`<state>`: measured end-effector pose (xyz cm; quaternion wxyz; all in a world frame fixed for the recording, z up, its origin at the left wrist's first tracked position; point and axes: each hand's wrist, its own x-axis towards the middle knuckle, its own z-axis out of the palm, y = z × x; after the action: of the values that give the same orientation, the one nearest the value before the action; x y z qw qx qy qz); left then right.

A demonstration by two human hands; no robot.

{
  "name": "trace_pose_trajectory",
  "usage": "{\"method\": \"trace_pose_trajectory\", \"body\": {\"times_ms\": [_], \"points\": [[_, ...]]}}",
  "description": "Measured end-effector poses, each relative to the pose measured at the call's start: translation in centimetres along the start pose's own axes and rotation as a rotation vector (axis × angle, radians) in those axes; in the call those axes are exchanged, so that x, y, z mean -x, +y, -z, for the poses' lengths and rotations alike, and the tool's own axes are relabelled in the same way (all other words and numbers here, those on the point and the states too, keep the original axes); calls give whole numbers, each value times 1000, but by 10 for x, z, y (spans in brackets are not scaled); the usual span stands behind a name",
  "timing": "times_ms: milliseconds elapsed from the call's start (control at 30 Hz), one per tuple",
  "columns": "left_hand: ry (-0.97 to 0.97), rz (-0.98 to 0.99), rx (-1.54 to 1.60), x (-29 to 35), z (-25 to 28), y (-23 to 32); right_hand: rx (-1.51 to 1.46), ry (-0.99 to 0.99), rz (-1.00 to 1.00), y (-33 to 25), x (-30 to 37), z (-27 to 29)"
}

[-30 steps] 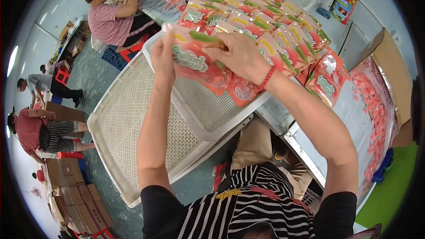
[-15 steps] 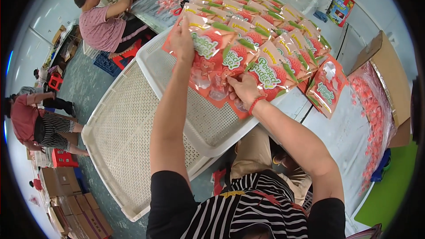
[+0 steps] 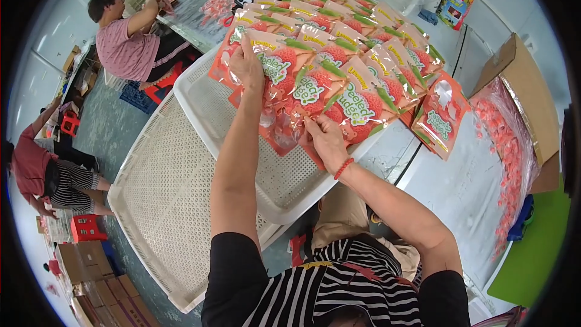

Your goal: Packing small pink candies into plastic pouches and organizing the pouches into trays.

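Observation:
Rows of overlapping red-and-peach candy pouches (image 3: 357, 103) with green leaf prints and clear windows fill the far part of a white perforated plastic basket (image 3: 284, 206). At the left of the rows, my left hand (image 3: 248, 68) grips one front candy pouch (image 3: 275, 65) by its left edge, thumb on top and the other fingers mostly hidden. My right hand (image 3: 327, 140) pinches the lower edge of a pouch at the front of the rows; which pouch is hard to tell among the overlaps. Another pouch (image 3: 443, 115) lies on the table beside the basket's right side.
A second white basket (image 3: 163, 200) stands lower at the left. On the right, wrapped red candies (image 3: 493, 127) spill from a plastic-lined cardboard box (image 3: 538, 97). A phone (image 3: 244, 0) and a colourful bag (image 3: 458, 0) lie farther back. A co-worker (image 3: 130, 42) sits at the far left.
My right hand has shifted slightly left and down along the front pouches' lower edge. My left hand stays on its pouch, which now lies flatter against the rows.

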<state>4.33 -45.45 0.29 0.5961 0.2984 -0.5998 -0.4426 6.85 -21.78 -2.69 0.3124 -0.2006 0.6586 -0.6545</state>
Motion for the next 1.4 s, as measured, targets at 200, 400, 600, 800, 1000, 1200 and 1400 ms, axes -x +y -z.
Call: {"method": "trace_pose_trajectory", "body": {"times_ms": [200, 400, 600, 800, 1000, 1200, 1400], "points": [[-180, -43, -253, 8, -22, 7, 7, 113, -71, -6, 5, -4], [-367, -134, -168, 15, -9, 39, -345, 141, -183, -13, 16, -7], [-519, -346, -653, 66, 38, 34, -217, 304, -20, 53, -17, -15], [-327, -71, -1048, 98, 8, 17, 365, 156, 45, 14, -11, 9], [-322, -137, -977, 84, 30, -1, 196, 118, 394, -11, 49, 6], [-285, -68, -754, 81, 19, 36, 506, 92, 433, -1, 136, 131], [-966, -387, -349, 188, -63, 144, 353, 441, 132, 58, 202, 242]]}}
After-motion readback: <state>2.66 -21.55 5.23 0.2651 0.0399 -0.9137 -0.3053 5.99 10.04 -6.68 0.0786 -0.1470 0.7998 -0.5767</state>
